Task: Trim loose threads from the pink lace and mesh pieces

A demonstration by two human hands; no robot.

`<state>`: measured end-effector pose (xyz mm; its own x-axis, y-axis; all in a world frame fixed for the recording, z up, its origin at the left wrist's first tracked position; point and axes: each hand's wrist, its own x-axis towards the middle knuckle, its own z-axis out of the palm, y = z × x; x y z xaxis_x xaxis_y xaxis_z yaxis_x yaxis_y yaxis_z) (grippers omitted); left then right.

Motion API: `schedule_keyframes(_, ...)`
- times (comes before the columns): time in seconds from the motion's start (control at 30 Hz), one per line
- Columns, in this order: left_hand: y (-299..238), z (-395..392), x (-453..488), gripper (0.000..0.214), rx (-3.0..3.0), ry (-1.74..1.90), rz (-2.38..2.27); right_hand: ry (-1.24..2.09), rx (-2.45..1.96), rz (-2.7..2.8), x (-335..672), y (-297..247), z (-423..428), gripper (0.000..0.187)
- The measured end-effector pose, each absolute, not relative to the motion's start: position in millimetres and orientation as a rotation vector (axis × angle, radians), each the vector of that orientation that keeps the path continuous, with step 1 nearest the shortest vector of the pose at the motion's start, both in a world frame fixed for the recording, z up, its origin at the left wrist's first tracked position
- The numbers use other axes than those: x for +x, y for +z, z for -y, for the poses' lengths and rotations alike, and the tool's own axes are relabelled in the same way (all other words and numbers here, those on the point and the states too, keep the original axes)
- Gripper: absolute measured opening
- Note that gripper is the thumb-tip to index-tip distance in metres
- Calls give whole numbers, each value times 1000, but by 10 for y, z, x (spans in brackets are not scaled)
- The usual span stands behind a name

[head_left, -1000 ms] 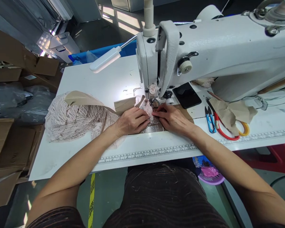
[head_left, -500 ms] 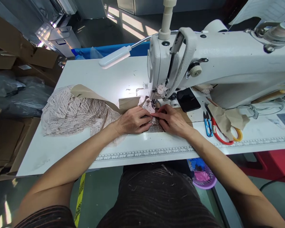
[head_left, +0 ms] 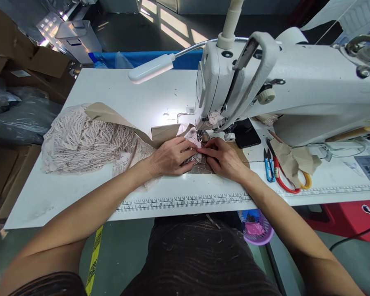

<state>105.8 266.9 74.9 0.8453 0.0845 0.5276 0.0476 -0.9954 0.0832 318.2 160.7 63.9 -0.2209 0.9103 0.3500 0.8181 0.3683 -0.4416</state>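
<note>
Pale pink lace fabric (head_left: 89, 139) is bunched on the left of the table and runs in under the presser foot of a white sewing machine (head_left: 253, 82). A strip of brown paper (head_left: 117, 119) lies along the lace, with another paper piece (head_left: 165, 132) beside the needle area. My left hand (head_left: 175, 156) rests on the lace just left of the foot, fingers bent and closed on it. Close by on the right, my right hand (head_left: 223, 158) pinches the lace edge between thumb and forefinger. The fingertips of both hands nearly meet, and they partly hide the fabric there.
Blue thread snips (head_left: 269, 166) and red-and-yellow-handled scissors (head_left: 285, 181) lie right of my right hand, under brown paper scraps (head_left: 292, 158). A black phone (head_left: 247, 133) sits beside the machine. A lamp (head_left: 152, 69) hangs over the table, and a printed ruler (head_left: 185, 202) follows the front edge.
The camera view has shifted slightly, so the machine appears farther right and the lace bundle farther left. Both hands keep nearly the same place and hold on the lace.
</note>
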Motion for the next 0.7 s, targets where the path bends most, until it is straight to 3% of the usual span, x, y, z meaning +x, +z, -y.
schedule_keyframes(0.7,724,-2739,1101,21,3043,686,-221,83,-1691,2180,3105,675,-1727,37)
